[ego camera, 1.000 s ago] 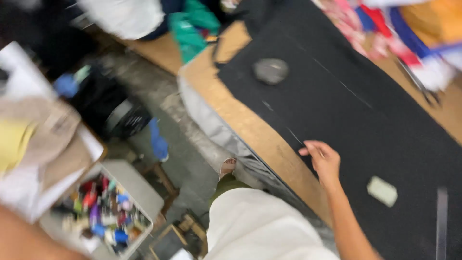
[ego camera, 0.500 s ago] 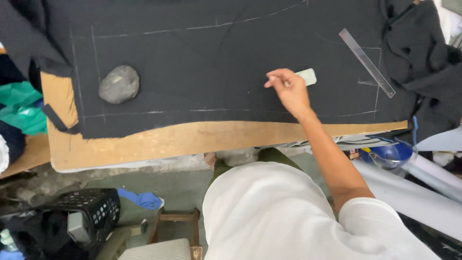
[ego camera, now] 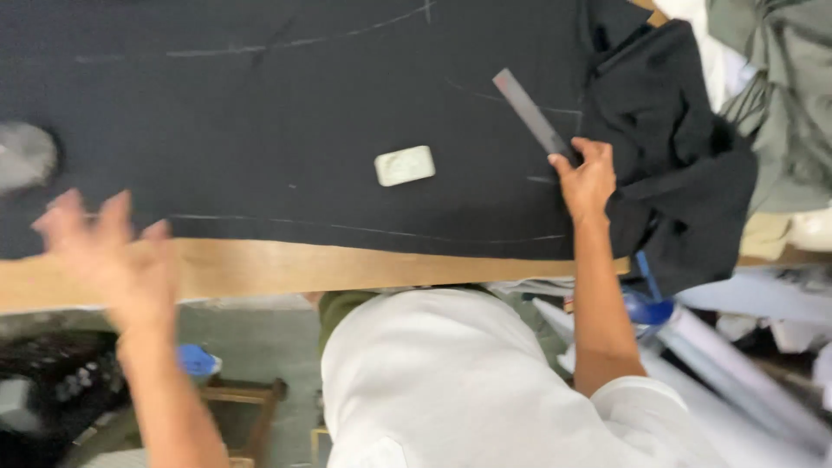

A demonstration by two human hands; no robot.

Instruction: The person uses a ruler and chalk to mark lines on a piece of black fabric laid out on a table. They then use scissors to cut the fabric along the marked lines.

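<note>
My right hand [ego camera: 589,178] is pinching the near end of a flat grey metal ruler [ego camera: 530,113] lying on the matte black chalk-marked cloth [ego camera: 286,113] by the tabletop's right edge. My left hand [ego camera: 108,251], blurred, is hovering open-fingered over the front edge, holding nothing.

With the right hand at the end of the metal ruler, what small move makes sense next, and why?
Probably close the right hand on the ruler and draw it onto the chalked dark fabric. Its fingers only touch the near end, the ruler lies askew of the lines, and the left hand hovers free.
</note>
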